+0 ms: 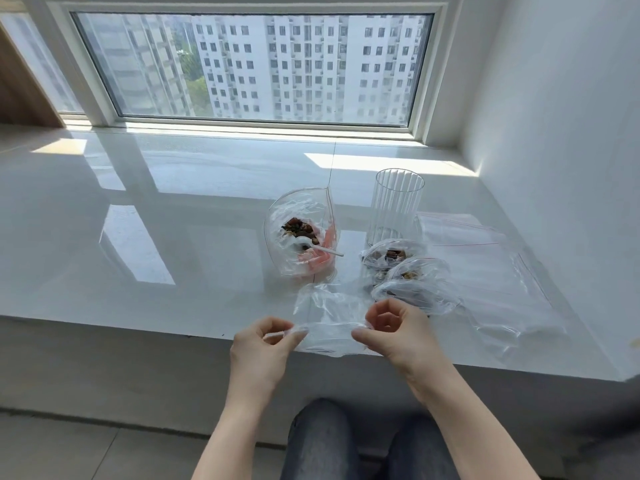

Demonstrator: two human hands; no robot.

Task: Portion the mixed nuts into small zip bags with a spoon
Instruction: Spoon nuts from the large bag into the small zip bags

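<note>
On the worktop a large bag of nuts is set with a spoon in it; to its right stands a cup, filled bags before the cup, empty bags further right.

**A flat high up in a city block**

This looks like a room in a home, an apartment well above street level. A wide white window sill, glossy like polished stone, runs under a low, broad window with a white frame. Through the glass stand tall residential towers with rows of small windows, and some green treetops show between them. A plain white wall closes the right side, and a wood-toned panel edges the far left. Below the sill lies a pale tiled floor. Sun falls in bright patches across the sill.
</note>
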